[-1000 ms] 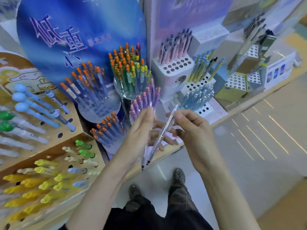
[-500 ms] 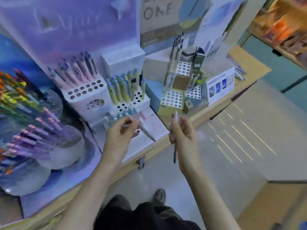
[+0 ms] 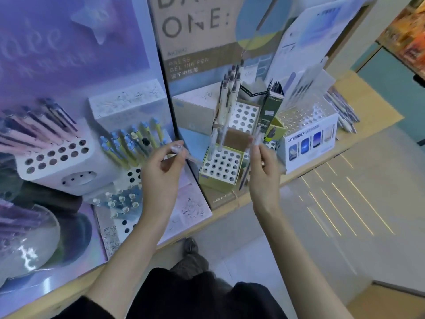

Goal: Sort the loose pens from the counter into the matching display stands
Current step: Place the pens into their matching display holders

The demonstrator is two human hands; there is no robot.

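My left hand [image 3: 162, 168] pinches a clear pen [image 3: 184, 154] that points right toward a yellow-green stand with a white holed top [image 3: 219, 168]. My right hand [image 3: 264, 164] grips another clear pen [image 3: 247, 166] held nearly upright just right of that stand, its tip pointing down. A couple of clear pens [image 3: 216, 139] stand in the stand's back row. To the left, a white stand [image 3: 135, 176] holds yellow pens with blue caps [image 3: 135, 143].
A white stand with pink and purple pens [image 3: 55, 155] sits at far left. Behind the yellow-green stand is a taller holed stand with white pens [image 3: 230, 93]. A white PATHFINDER box [image 3: 310, 143] stands at right, loose pens [image 3: 342, 109] beyond it. The counter edge [image 3: 232, 210] runs below.
The view swung right along the counter, from the round stands to the yellow-green one. My hands, together on the pens a second ago, have separated, each holding one pen near that stand.
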